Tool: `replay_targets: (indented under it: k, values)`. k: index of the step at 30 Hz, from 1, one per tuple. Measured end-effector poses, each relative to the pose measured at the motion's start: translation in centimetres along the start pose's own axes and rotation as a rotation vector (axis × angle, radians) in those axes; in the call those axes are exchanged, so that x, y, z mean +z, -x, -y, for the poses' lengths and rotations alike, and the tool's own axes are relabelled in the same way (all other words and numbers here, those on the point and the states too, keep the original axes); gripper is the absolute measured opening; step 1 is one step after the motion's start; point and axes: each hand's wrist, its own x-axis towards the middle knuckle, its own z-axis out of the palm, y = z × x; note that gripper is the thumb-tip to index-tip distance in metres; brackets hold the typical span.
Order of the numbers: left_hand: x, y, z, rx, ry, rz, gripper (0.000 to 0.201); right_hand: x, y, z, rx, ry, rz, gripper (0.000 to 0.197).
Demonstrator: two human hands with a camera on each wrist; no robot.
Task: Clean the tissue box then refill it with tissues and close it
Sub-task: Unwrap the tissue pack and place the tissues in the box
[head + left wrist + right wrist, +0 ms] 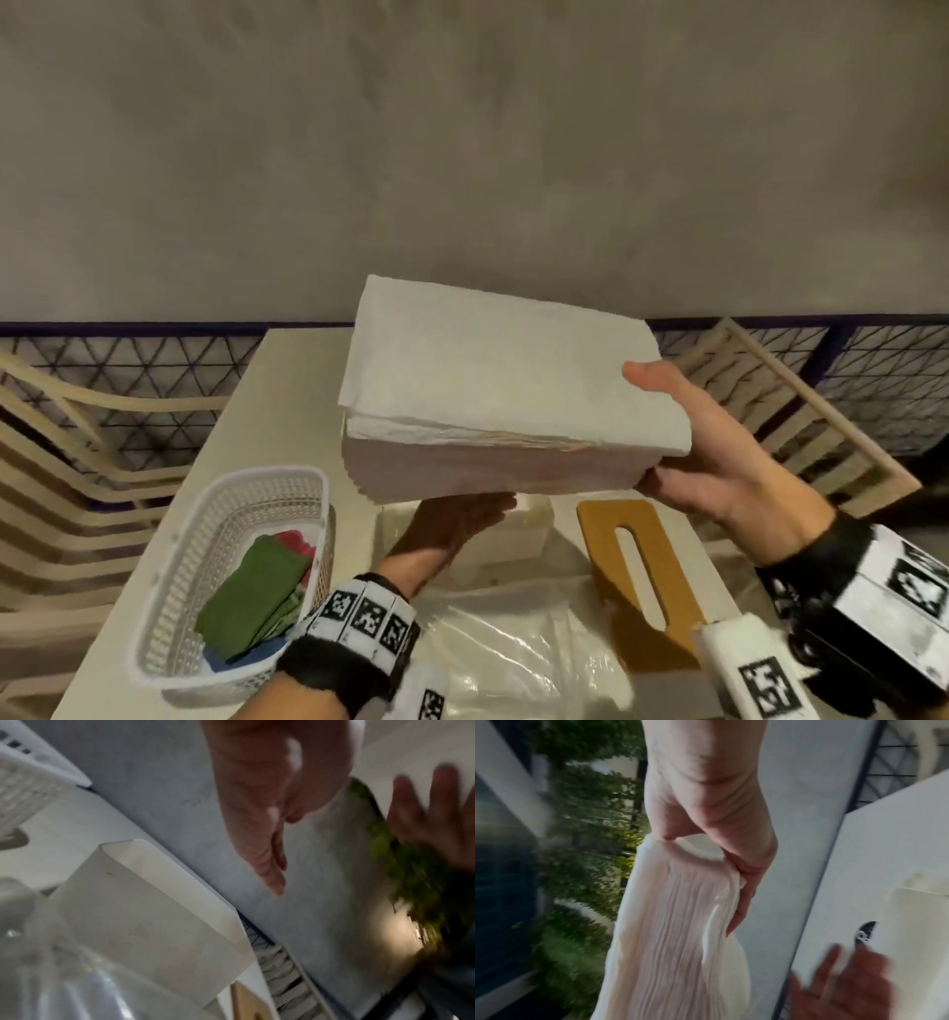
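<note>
A thick stack of white tissues (493, 390) is held up in the air above the table. My right hand (657, 426) grips its right end, thumb on top and fingers underneath; the right wrist view shows the gripped stack (675, 923) edge on. My left hand (462, 514) lies flat and palm up just below the stack's near edge, fingers (270, 862) straight; whether it touches the stack I cannot tell. The white tissue box (534, 529) stands open on the table below the hands, its empty inside (154, 902) visible. Its wooden lid (637, 565) with a slot lies to the right.
A white plastic basket (231, 565) holding green, red and blue cloths stands at the left of the table (287, 390). Crumpled clear plastic wrap (513, 647) lies at the near edge. Slatted chairs (77, 462) flank the table; a mesh fence and concrete wall are behind.
</note>
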Motion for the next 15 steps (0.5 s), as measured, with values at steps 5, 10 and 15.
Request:
replay_targets:
  k: [5, 10, 15]
  values:
    - [-3.6, 1.0, -2.2, 0.093, 0.521, -0.292, 0.05, -6.2, -4.4, -3.1, 0.087, 0.107, -0.127, 0.107]
    - [-5.9, -1.7, -1.8, -0.045, 0.318, -0.256, 0.089, -9.5, -7.8, -4.6, 0.208, 0.167, -0.275, 0.095]
    - [-5.9, -3.3, -3.5, -0.092, 0.062, -0.299, 0.064, -9.8, -11.3, -4.8, 0.25, 0.303, -0.478, 0.042]
